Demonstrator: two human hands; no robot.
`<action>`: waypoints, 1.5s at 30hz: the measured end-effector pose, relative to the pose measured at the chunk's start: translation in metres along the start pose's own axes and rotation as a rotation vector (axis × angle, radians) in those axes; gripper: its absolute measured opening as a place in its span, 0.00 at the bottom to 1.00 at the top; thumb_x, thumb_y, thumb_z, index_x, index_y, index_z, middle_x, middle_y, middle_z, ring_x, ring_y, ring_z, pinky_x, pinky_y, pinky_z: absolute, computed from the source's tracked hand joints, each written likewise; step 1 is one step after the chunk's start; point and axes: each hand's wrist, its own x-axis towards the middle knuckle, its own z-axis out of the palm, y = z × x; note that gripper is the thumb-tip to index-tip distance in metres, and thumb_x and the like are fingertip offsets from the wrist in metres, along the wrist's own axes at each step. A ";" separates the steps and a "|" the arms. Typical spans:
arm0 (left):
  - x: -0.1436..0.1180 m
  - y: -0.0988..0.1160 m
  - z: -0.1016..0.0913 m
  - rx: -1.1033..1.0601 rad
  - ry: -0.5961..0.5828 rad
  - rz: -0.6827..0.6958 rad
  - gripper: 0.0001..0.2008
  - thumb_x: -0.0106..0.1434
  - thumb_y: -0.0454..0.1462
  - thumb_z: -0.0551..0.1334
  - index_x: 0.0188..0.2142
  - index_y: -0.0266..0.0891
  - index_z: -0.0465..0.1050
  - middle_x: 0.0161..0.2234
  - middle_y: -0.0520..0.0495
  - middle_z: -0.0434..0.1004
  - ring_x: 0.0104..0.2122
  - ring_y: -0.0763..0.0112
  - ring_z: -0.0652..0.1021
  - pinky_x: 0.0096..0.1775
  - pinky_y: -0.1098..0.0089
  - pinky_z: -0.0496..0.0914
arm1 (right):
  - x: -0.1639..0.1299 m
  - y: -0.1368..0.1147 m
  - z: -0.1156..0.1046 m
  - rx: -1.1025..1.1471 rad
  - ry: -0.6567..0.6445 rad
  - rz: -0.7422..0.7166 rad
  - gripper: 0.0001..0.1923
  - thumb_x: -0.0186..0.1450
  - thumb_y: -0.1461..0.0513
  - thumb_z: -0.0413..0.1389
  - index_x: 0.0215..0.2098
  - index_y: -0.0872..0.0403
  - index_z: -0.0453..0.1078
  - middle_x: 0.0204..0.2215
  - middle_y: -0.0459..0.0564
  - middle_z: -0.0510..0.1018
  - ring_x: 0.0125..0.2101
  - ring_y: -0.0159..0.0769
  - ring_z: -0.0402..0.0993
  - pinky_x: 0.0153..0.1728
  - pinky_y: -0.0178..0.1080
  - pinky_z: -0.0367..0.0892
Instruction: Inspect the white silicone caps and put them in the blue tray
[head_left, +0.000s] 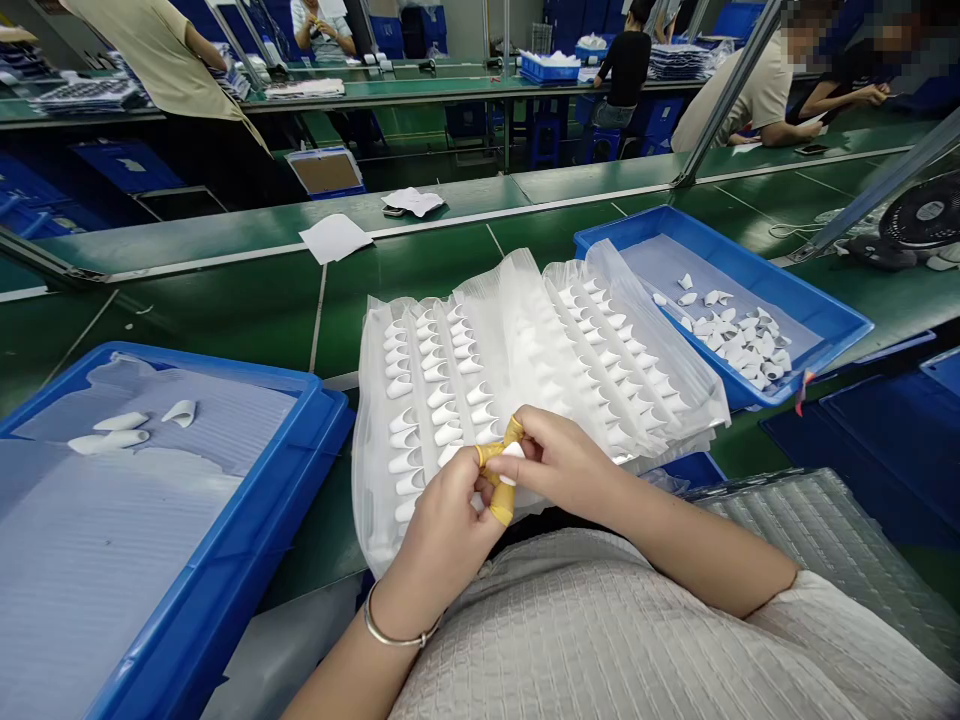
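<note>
My left hand and my right hand meet low in the middle, both pinching one small white plastic piece. Yellow finger cots cover some fingertips of both hands. A silver bracelet circles my left wrist. Just behind the hands lies a clear plastic tray stack with rows of the same white pieces in its pockets; the left rows are filled, the middle ones look hazy under film.
A blue bin at right holds several loose white pieces. Another blue bin at left holds three pieces on a white sheet. A bubble-wrap sheet lies at lower right. Other people work at the green benches behind; a fan stands far right.
</note>
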 end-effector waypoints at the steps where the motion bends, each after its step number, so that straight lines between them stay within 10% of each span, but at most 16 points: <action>1: -0.001 0.000 0.000 -0.006 -0.007 0.015 0.04 0.62 0.38 0.62 0.36 0.42 0.70 0.29 0.52 0.71 0.28 0.71 0.72 0.32 0.70 0.67 | 0.002 0.002 0.000 0.002 0.008 -0.014 0.21 0.67 0.50 0.56 0.26 0.52 0.55 0.21 0.39 0.59 0.23 0.29 0.55 0.23 0.34 0.51; 8: -0.003 0.005 -0.001 -0.138 -0.024 0.020 0.08 0.63 0.40 0.64 0.42 0.42 0.72 0.35 0.49 0.75 0.30 0.71 0.73 0.34 0.71 0.69 | 0.014 0.016 -0.013 0.255 0.083 0.059 0.18 0.70 0.49 0.49 0.28 0.52 0.60 0.22 0.42 0.66 0.23 0.30 0.62 0.26 0.34 0.60; 17: 0.001 0.003 0.001 -0.073 -0.018 0.005 0.07 0.61 0.38 0.64 0.40 0.42 0.73 0.32 0.50 0.74 0.29 0.71 0.73 0.32 0.71 0.68 | 0.006 0.018 -0.020 0.188 -0.162 0.010 0.19 0.64 0.48 0.60 0.29 0.55 0.68 0.24 0.42 0.66 0.27 0.31 0.62 0.28 0.34 0.59; 24: 0.004 0.011 -0.001 -0.439 -0.019 -0.085 0.15 0.61 0.39 0.65 0.47 0.40 0.70 0.32 0.50 0.74 0.27 0.73 0.73 0.29 0.73 0.68 | 0.008 0.017 -0.018 0.570 -0.134 0.068 0.17 0.60 0.52 0.65 0.40 0.55 0.72 0.35 0.48 0.76 0.37 0.36 0.73 0.40 0.39 0.69; 30: 0.006 0.003 0.001 -0.616 -0.039 -0.165 0.16 0.60 0.45 0.67 0.42 0.40 0.69 0.30 0.53 0.73 0.22 0.79 0.67 0.24 0.76 0.63 | 0.004 0.022 -0.017 0.447 -0.126 -0.031 0.16 0.63 0.58 0.62 0.49 0.53 0.72 0.43 0.50 0.77 0.42 0.36 0.73 0.44 0.41 0.69; 38: 0.003 -0.007 0.004 -0.195 0.147 0.007 0.10 0.62 0.42 0.66 0.41 0.41 0.73 0.26 0.53 0.73 0.27 0.71 0.73 0.32 0.70 0.67 | 0.002 0.021 -0.014 0.326 -0.145 -0.035 0.23 0.62 0.54 0.63 0.53 0.52 0.67 0.44 0.51 0.73 0.39 0.36 0.72 0.37 0.38 0.68; 45: 0.000 -0.004 0.004 -0.003 0.168 0.175 0.05 0.63 0.40 0.65 0.36 0.41 0.74 0.27 0.52 0.76 0.27 0.70 0.75 0.31 0.70 0.66 | 0.001 0.007 -0.003 0.139 -0.066 -0.005 0.18 0.69 0.49 0.54 0.31 0.54 0.67 0.24 0.43 0.69 0.26 0.31 0.65 0.27 0.34 0.58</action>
